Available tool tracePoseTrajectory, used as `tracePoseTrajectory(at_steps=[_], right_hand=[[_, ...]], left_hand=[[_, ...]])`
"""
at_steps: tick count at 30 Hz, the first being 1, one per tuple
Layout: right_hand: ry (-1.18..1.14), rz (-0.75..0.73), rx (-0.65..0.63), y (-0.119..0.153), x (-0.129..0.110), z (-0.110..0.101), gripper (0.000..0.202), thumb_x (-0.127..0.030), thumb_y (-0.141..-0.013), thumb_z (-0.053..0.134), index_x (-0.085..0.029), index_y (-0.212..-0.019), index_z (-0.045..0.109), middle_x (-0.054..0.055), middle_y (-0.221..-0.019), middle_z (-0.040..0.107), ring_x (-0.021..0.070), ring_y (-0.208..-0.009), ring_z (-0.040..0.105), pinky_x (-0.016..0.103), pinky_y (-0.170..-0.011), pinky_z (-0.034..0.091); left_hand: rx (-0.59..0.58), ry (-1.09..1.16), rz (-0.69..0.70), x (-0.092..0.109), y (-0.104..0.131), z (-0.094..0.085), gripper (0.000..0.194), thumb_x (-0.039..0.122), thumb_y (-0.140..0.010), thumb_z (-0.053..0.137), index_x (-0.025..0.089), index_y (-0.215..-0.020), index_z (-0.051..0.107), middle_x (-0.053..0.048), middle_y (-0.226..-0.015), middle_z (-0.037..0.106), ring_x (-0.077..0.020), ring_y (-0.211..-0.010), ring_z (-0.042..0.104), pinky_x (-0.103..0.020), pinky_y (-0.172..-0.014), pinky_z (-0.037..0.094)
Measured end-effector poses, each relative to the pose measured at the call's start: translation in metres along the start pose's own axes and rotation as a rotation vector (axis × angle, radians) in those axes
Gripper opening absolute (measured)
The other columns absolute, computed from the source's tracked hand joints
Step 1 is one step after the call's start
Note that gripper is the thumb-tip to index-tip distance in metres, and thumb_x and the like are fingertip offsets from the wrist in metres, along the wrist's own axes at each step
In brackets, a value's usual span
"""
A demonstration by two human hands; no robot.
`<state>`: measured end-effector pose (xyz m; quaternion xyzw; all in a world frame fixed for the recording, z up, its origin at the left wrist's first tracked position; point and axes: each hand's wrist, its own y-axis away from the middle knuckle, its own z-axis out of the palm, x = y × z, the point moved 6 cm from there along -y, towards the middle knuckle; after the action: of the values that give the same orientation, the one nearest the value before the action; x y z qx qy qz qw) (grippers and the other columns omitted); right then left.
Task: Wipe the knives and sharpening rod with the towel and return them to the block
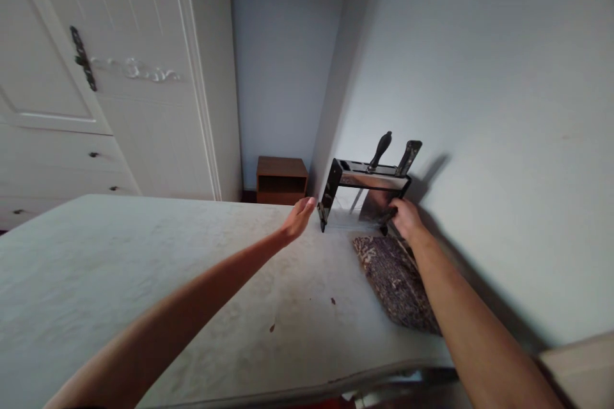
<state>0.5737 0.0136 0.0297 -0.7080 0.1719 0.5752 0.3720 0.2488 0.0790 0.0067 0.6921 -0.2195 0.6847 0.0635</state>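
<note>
A black-framed knife rack (367,169) with a clear front stands on the white-covered table against the wall. Two knives with dark handles rise from its top slots, one handle (381,150) slimmer than the other (409,158); a broad blade shows through the front. My right hand (407,218) has its fingers closed on the rack's lower right side. At the rack's left leg, my left hand (300,218) is held open with fingers stretched out; whether it touches the leg I cannot tell. A dark patterned cloth item (396,284) lies just in front of the rack, partly behind my right forearm.
The table (192,255) bears a few small brown bits (332,301). A grey wall (518,140) rises close on the right. A white wardrobe (158,134) stands at the left, and a small brown cabinet (281,167) is beyond the table's far edge.
</note>
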Motion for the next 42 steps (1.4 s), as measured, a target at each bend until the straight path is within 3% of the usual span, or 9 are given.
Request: tracePoseTrajectory(at_steps=[3,6,8,10,13,18,23,32,42], right_hand=[[0.145,0.034,0.123,0.015,-0.009,-0.007,0.026,-0.027,-0.049,0.059,-0.020,-0.073,0.057,0.004,-0.068,0.058,0.0273,-0.076,0.058,0.042,-0.068,0.050],[0.256,-0.018,0.322,0.043,-0.024,-0.011,0.046,-0.023,-0.052,0.058,-0.014,-0.098,0.057,0.016,-0.105,0.060,0.0365,-0.113,0.049,0.051,-0.098,0.040],[0.298,-0.094,0.395,0.069,-0.034,-0.002,0.058,-0.023,-0.056,0.056,-0.011,-0.113,0.052,0.020,-0.125,0.051,0.0357,-0.128,0.039,0.050,-0.109,0.029],[0.332,-0.217,0.383,0.099,-0.044,0.019,0.060,-0.024,-0.061,0.054,-0.009,-0.118,0.050,0.021,-0.127,0.050,0.0332,-0.122,0.046,0.049,-0.110,0.031],[0.274,-0.352,0.214,0.144,-0.051,0.068,0.047,-0.028,-0.069,0.051,-0.014,-0.114,0.053,0.016,-0.115,0.058,0.0285,-0.105,0.057,0.047,-0.098,0.043],[0.138,-0.217,-0.414,0.206,-0.046,0.174,0.029,-0.041,-0.082,0.051,-0.019,-0.095,0.064,0.009,-0.093,0.069,0.0235,-0.088,0.064,0.039,-0.086,0.049],[0.111,-0.136,-0.738,0.246,-0.043,0.238,0.035,-0.050,-0.086,0.051,-0.018,-0.084,0.067,0.006,-0.083,0.071,0.0204,-0.078,0.066,0.032,-0.074,0.050],[0.201,-0.166,-0.844,0.245,-0.039,0.280,0.035,-0.049,-0.088,0.053,-0.018,-0.078,0.067,0.002,-0.073,0.067,0.0148,-0.065,0.057,0.027,-0.063,0.043],[0.236,-0.341,-0.937,0.259,-0.053,0.275,0.028,-0.041,-0.092,0.050,-0.019,-0.085,0.067,0.004,-0.083,0.069,0.0198,-0.081,0.063,0.031,-0.077,0.045]], left_hand=[[0.043,0.034,-0.062,-0.009,0.016,-0.031,0.061,0.073,-0.083,0.043,0.020,-0.103,0.065,-0.015,-0.126,0.063,-0.0337,-0.123,0.053,-0.047,-0.101,0.042],[0.053,0.055,-0.109,-0.015,0.034,-0.060,0.069,0.078,-0.079,0.043,0.017,-0.102,0.065,-0.017,-0.120,0.066,-0.0332,-0.117,0.057,-0.046,-0.092,0.046],[0.037,0.036,-0.108,-0.017,0.048,-0.079,0.070,0.079,-0.076,0.046,0.016,-0.098,0.066,-0.017,-0.110,0.069,-0.0317,-0.108,0.062,-0.043,-0.086,0.048],[-0.001,0.015,-0.099,-0.018,0.063,-0.095,0.065,0.077,-0.074,0.052,0.016,-0.090,0.068,-0.015,-0.098,0.072,-0.0283,-0.096,0.065,-0.038,-0.078,0.049],[-0.042,-0.032,-0.058,-0.018,0.083,-0.118,0.055,0.070,-0.071,0.063,0.015,-0.078,0.069,-0.011,-0.081,0.072,-0.0214,-0.077,0.065,-0.031,-0.069,0.048],[0.006,0.086,-0.107,-0.024,0.097,-0.155,0.060,0.070,-0.069,0.062,0.012,-0.083,0.067,-0.008,-0.074,0.070,-0.0165,-0.066,0.063,-0.028,-0.062,0.047],[0.030,0.102,-0.113,-0.028,0.099,-0.181,0.050,0.065,-0.068,0.063,0.014,-0.070,0.059,-0.004,-0.064,0.064,-0.0121,-0.056,0.058,-0.024,-0.057,0.045],[-0.129,0.081,-0.110,-0.031,0.095,-0.182,0.046,0.059,-0.075,0.060,0.014,-0.063,0.056,-0.002,-0.057,0.059,-0.0102,-0.050,0.053,-0.023,-0.051,0.042],[-0.144,-0.020,-0.111,-0.032,0.095,-0.181,0.049,0.063,-0.077,0.058,0.015,-0.071,0.056,-0.002,-0.065,0.060,-0.0104,-0.053,0.055,-0.024,-0.052,0.046]])
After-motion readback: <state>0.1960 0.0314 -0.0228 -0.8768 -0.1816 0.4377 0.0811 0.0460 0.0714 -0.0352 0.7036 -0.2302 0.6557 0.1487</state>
